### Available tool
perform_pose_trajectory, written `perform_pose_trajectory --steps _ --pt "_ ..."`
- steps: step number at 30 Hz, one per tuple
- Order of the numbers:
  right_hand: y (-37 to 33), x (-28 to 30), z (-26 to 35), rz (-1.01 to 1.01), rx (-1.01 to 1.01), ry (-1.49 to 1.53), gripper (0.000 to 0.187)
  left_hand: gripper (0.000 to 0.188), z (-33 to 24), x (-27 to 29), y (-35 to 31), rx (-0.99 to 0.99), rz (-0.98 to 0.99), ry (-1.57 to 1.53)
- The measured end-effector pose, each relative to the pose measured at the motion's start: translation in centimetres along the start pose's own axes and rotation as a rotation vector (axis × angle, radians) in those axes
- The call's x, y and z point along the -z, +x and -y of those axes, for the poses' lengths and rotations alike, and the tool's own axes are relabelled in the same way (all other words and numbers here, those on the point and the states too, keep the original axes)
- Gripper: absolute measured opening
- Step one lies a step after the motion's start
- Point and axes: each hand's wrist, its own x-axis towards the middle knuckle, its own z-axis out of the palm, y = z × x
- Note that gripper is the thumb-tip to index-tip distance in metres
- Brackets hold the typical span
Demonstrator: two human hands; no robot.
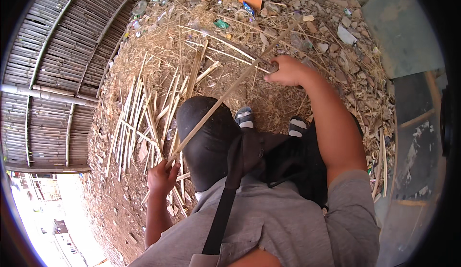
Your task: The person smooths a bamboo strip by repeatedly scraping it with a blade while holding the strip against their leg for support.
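Observation:
A long, thin bamboo strip (222, 100) slants from the lower left up to the far right, passing over my black-clad left knee (204, 137). My left hand (162, 178) pinches its near end beside that knee. Farther out, my right hand (287, 71) is closed round the dark end of a long, narrow tool that looks like a knife (233, 45). The tool points up and left, crossing the strip close to my fingers. Pale slivers lie along the tool, and I cannot tell whether they touch it.
Many split bamboo strips (137, 118) lie heaped on the dirt at left. A woven bamboo wall (53, 70) stands beyond them. Stones, straw and litter, including an orange piece (250, 0), cover the far ground. Grey panels (406, 27) line the right side.

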Motion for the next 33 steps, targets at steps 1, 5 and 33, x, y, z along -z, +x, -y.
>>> perform_pose_trajectory --steps 1,5,33 --pt "-0.1 -0.3 0.2 0.000 -0.004 0.000 0.065 0.042 0.4 -0.3 0.0 -0.020 -0.008 0.008" --pt "-1.9 -0.7 3.6 0.216 0.166 -0.296 0.059 0.043 0.2 0.0 0.0 -0.012 0.009 -0.004" --pt "-1.4 -1.1 2.5 0.123 0.203 -0.231 0.041 0.037 0.3 -0.2 0.1 -0.017 0.036 -0.070"
